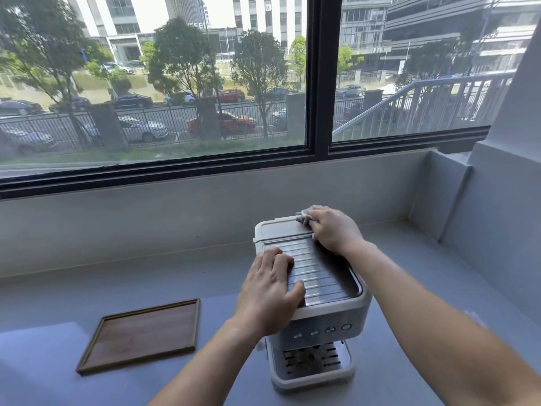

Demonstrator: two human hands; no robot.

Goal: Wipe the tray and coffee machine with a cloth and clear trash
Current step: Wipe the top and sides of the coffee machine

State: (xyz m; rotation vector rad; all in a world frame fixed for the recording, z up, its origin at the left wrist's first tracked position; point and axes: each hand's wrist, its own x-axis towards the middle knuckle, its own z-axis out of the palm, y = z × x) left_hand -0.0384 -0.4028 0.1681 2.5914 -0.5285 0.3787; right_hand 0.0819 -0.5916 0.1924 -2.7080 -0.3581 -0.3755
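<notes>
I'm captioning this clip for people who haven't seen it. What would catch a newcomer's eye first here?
Most striking is the white coffee machine on the grey counter, with both hands on its top. The left hand lies flat on the ribbed top plate, while the right hand presses a crumpled cloth at the machine's back edge. To the left lies an empty wooden tray, and a wide window behind shows parked cars and trees.

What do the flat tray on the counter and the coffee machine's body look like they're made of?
The tray looks like dark wood with a matte finish: brown grain streaks and a raised, lighter wooden rim. The coffee machine seems to be cream plastic with a smooth matte shell; its ribbed top plate shines like metal, though coated plastic is possible.
</notes>
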